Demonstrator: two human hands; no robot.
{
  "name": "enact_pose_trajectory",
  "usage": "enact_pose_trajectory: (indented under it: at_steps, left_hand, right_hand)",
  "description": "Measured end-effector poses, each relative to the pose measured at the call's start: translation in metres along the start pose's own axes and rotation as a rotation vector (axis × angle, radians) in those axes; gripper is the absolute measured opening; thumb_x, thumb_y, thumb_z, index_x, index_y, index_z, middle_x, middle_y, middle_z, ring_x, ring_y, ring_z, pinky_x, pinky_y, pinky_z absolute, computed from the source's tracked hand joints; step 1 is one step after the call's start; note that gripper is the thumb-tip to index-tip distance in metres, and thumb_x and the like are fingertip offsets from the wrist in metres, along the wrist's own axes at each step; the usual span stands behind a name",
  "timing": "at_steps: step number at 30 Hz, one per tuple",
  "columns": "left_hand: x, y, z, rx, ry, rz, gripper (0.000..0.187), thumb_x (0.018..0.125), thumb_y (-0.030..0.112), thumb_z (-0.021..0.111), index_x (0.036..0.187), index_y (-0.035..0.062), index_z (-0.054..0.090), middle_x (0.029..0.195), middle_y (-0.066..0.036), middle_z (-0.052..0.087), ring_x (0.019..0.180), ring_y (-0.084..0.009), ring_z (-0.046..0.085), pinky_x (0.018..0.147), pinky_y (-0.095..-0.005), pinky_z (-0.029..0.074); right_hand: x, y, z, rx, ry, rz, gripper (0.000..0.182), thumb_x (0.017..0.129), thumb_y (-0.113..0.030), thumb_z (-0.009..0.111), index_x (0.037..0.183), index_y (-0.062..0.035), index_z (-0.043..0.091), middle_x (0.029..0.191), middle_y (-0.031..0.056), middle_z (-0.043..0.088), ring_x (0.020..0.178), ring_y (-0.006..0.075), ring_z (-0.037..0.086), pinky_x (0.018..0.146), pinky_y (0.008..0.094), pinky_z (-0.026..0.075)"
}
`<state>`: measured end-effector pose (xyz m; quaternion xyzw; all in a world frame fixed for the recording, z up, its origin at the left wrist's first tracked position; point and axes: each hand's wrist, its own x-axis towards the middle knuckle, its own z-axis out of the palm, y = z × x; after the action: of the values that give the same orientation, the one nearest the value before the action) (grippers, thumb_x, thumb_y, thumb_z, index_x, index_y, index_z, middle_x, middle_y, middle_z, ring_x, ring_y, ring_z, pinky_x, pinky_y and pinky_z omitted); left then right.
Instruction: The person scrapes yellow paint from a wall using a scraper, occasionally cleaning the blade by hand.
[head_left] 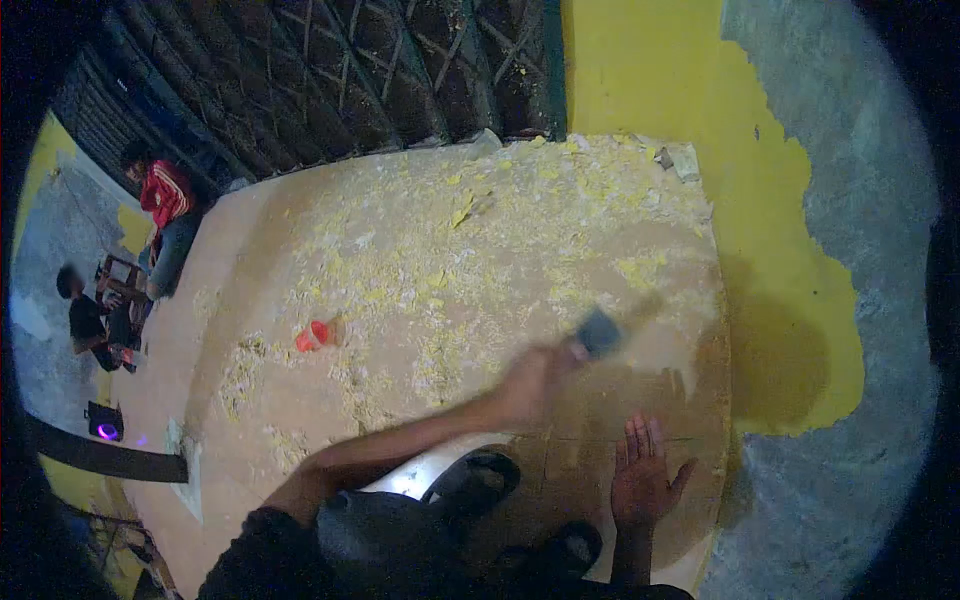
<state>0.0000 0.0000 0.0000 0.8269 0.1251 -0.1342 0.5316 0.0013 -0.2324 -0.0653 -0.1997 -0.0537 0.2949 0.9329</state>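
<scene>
My left hand (535, 380) reaches across from the left, fingers closed round a scraper (597, 333) with a broad dark blade. Hand and blade are blurred, and the blade is over the tan floor (640, 385) near scattered paint flakes (430, 290) in yellow and white. At the lower right, my right hand (643, 478) has its fingers stretched out and its thumb apart, with nothing in it. It is close to the floor's right edge. Both my sandalled feet (478, 480) are between the two arms, beside a bright white patch of light.
A red cup-like object (313, 336) lies among the flakes. A dark folding lattice gate (400, 70) closes off the back. Along the right runs a wall (650, 60), part yellow, part grey. Two people (168, 195) sit at the far left, near a purple-lit device (105, 425).
</scene>
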Motion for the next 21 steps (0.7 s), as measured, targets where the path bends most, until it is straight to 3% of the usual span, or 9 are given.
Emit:
enact_pose_trajectory:
  at_steps: [1, 3, 4, 6, 8, 12, 17, 21]
  left_hand:
    - [0.0, -0.005, -0.002, 0.01, -0.004, -0.001, 0.05, 0.101, 0.041, 0.034, 0.105, -0.0034, 0.058, 0.094, -0.022, 0.066, 0.081, -0.0351, 0.062, 0.08, -0.0459, 0.045]
    - [-0.025, -0.025, 0.072, 0.052, -0.173, 0.064, 0.05, 0.101, 0.041, 0.035, 0.105, -0.0026, 0.059, 0.095, -0.025, 0.065, 0.087, -0.0371, 0.063, 0.083, -0.0485, 0.044]
    - [-0.041, 0.025, 0.087, -0.179, 0.298, 0.123, 0.049, 0.101, 0.042, 0.036, 0.105, -0.0016, 0.058, 0.095, -0.026, 0.064, 0.089, -0.0398, 0.062, 0.083, -0.0495, 0.044]
    - [-0.063, 0.046, 0.11, -0.423, 0.769, 0.198, 0.048, 0.1, 0.042, 0.037, 0.106, -0.0005, 0.057, 0.095, -0.027, 0.063, 0.091, -0.0425, 0.061, 0.084, -0.0505, 0.043]
    - [-0.049, -0.051, 0.135, 0.087, -0.151, 0.087, 0.043, 0.098, 0.04, 0.04, 0.107, 0.0007, 0.055, 0.091, -0.027, 0.063, 0.088, -0.0463, 0.06, 0.079, -0.052, 0.045]
    - [-0.042, -0.071, 0.174, 0.244, -0.006, 0.281, 0.041, 0.098, 0.038, 0.042, 0.112, 0.0006, 0.053, 0.085, -0.028, 0.063, 0.081, -0.0474, 0.06, 0.073, -0.0531, 0.047]
    - [-0.058, -0.076, 0.166, 0.244, -0.266, 0.271, 0.041, 0.097, 0.036, 0.044, 0.119, 0.0016, 0.051, 0.084, -0.027, 0.063, 0.078, -0.0462, 0.061, 0.07, -0.0531, 0.047]
    - [-0.047, -0.074, 0.174, 0.187, -0.434, 0.293, 0.045, 0.097, 0.035, 0.045, 0.127, 0.0025, 0.048, 0.087, -0.027, 0.063, 0.08, -0.0457, 0.061, 0.071, -0.0527, 0.047]
  right_hand:
    - [0.006, 0.008, 0.01, 0.13, 0.103, -0.011, 0.095, 0.088, -0.07, 0.036, 0.15, -0.0019, 0.013, 0.155, 0.0205, 0.017, 0.143, 0.0308, 0.017, 0.116, 0.0404, 0.017]
    - [-0.026, 0.009, 0.032, 0.271, 0.305, 0.01, 0.095, 0.089, -0.069, 0.037, 0.149, -0.0001, 0.012, 0.154, 0.022, 0.019, 0.142, 0.0321, 0.023, 0.115, 0.0411, 0.022]
    - [-0.019, 0.013, 0.031, 0.267, 0.201, -0.012, 0.095, 0.089, -0.068, 0.038, 0.149, 0.0004, 0.012, 0.154, 0.022, 0.018, 0.142, 0.0317, 0.022, 0.114, 0.0417, 0.024]
    - [-0.01, 0.009, 0.038, 0.249, 0.09, -0.041, 0.094, 0.09, -0.067, 0.039, 0.149, 0.0009, 0.012, 0.154, 0.022, 0.017, 0.142, 0.0313, 0.022, 0.113, 0.0423, 0.026]
    - [-0.005, -0.001, 0.052, 0.527, 0.376, -0.12, 0.094, 0.09, -0.066, 0.039, 0.149, 0.0007, 0.01, 0.156, 0.021, 0.013, 0.144, 0.0302, 0.017, 0.113, 0.043, 0.027]
    - [-0.006, -0.01, 0.028, 0.415, 0.212, -0.104, 0.093, 0.091, -0.066, 0.038, 0.15, -0.0019, 0.008, 0.157, 0.0196, 0.007, 0.145, 0.0294, 0.014, 0.115, 0.0437, 0.021]
    - [-0.005, -0.004, 0.021, 0.159, 0.063, -0.025, 0.089, 0.091, -0.065, 0.037, 0.152, -0.0067, 0.008, 0.158, 0.0172, 0.004, 0.145, 0.0286, 0.012, 0.114, 0.0463, 0.021]
    - [-0.007, -0.002, 0.03, 0.345, 0.226, -0.051, 0.089, 0.091, -0.064, 0.039, 0.151, -0.0047, 0.01, 0.157, 0.0178, 0.011, 0.144, 0.0298, 0.017, 0.111, 0.0468, 0.028]
